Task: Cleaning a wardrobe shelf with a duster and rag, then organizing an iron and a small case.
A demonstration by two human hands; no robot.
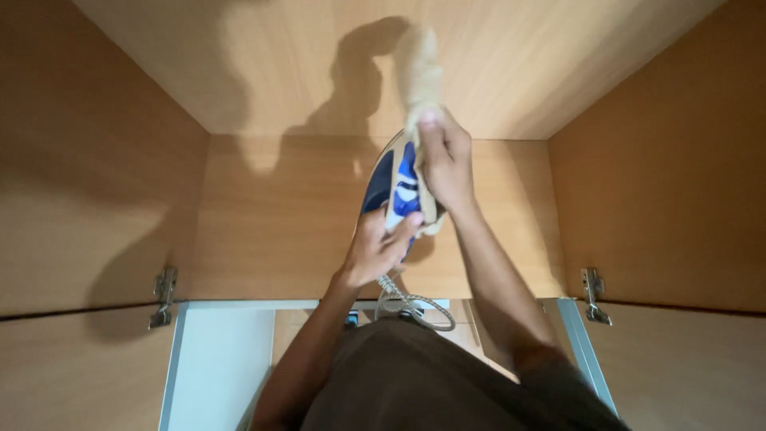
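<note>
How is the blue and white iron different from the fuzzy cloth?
The iron is blue and white and looks hard; the cloth is pale tan and soft, blurred in this picture. The iron sits lower, gripped from below by the left hand; the cloth sticks up above the right hand, which presses it on the iron. A braided cord hangs below the iron. Both are held up inside the wooden cabinet.

I see no packages, labels, signs or screens from here.
</note>
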